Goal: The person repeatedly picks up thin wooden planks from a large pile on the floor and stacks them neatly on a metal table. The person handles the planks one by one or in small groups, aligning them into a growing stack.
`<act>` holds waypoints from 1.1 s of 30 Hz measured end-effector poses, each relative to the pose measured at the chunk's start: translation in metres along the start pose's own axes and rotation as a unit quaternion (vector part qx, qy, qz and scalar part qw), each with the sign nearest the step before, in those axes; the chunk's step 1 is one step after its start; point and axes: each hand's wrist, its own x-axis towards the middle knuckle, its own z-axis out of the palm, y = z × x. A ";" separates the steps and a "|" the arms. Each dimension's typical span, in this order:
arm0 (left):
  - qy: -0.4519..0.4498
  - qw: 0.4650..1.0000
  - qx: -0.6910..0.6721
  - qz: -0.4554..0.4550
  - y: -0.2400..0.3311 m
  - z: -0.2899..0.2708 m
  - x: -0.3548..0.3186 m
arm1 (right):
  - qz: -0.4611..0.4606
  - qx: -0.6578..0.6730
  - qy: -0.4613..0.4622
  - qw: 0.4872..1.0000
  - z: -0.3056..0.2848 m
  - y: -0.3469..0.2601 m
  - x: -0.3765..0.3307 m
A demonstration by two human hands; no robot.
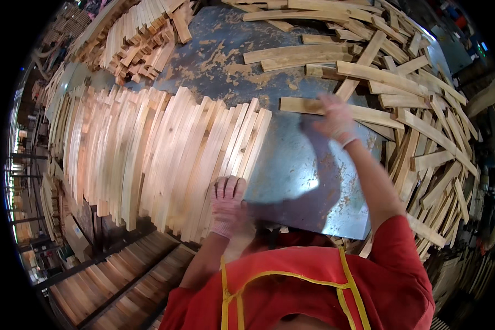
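Observation:
My left hand [227, 206], in a pinkish knit glove, lies with its fingers stretched over the near ends of a row of pale wooden strips [170, 148]. These strips lie side by side, with uneven ends, across the left of the table. Over on the right, my gloved right hand [335, 118] is blurred by motion. It reaches over a single wooden strip [301, 105] at the edge of a loose heap of strips [418, 88]. Whether its fingers close on that strip cannot be made out.
The metal table [280, 203] has a worn, blotchy blue-grey top. At the far left stands a pile of short wooden pieces [140, 36]. Below the row, at the near left, more boards [113, 280] lie on a dark rack. Loose strips cross each other along the right side.

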 end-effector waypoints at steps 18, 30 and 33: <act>0.025 0.998 -0.049 -0.019 -0.004 -0.011 -0.014 | 0.426 0.610 -0.091 0.662 0.103 0.003 -0.118; 0.265 0.726 -0.303 -0.558 -0.080 -0.024 -0.198 | 0.277 0.442 -0.253 0.814 0.068 -0.213 -0.134; 0.219 0.490 -0.576 -0.616 -0.063 -0.009 -0.201 | 0.280 0.528 -0.135 0.790 0.093 -0.191 -0.142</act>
